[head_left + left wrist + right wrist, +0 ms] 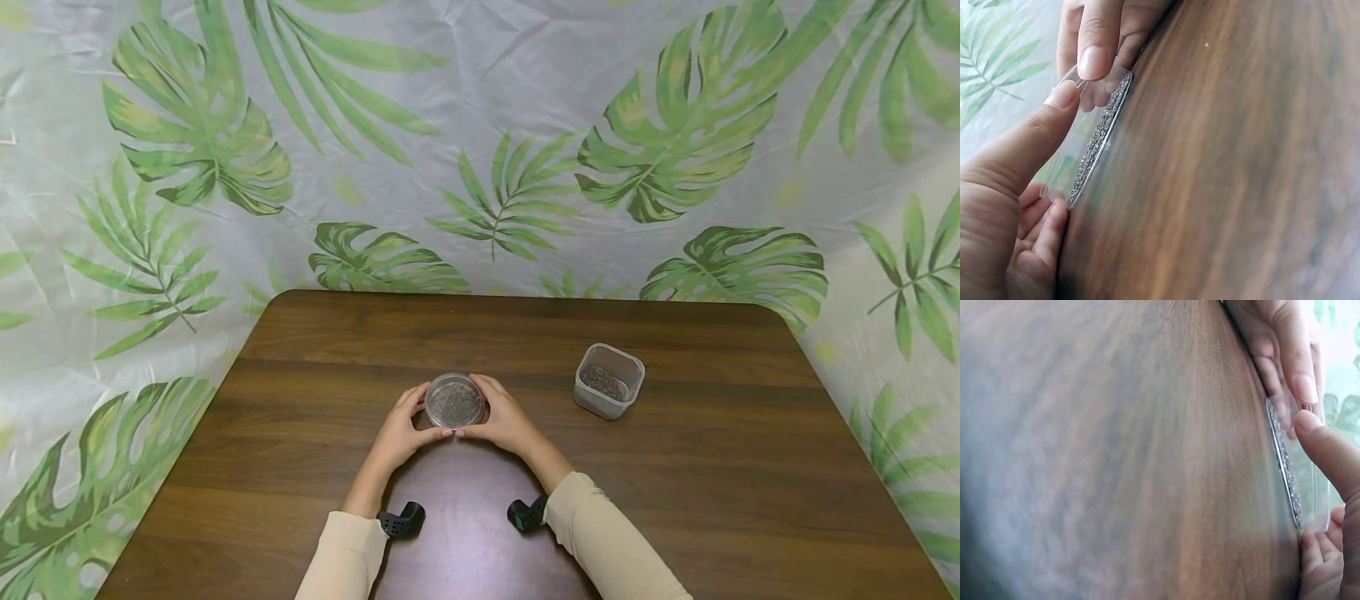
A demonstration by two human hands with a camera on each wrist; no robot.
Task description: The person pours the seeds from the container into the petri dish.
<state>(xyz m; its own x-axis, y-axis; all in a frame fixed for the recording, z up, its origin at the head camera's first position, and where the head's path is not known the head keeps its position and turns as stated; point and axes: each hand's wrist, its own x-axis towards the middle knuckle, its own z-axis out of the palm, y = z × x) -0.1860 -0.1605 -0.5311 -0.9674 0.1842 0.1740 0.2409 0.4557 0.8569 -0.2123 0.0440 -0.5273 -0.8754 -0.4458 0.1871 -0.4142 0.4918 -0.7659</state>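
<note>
A round, shallow clear plastic container (455,402) with dark grey grains in it stands on the table in the head view, between the hands. My left hand (400,433) grips its left side, fingers curved round the wall and thumb at the near upper rim. From the right, my right hand (507,423) holds it the same way, and the two thumb tips nearly meet at the rim. The left wrist view shows the grains (1099,140) as a thin layer along the container's bottom. A thin clear edge, perhaps a lid, runs under the thumbs in the right wrist view.
To the right on the brown wooden table (720,467) stands a square clear plastic tub (597,406), open at the top, with similar dark grains inside. A leaf-patterned cloth (510,75) hangs behind the table. Both wrists wear black camera mounts (402,520).
</note>
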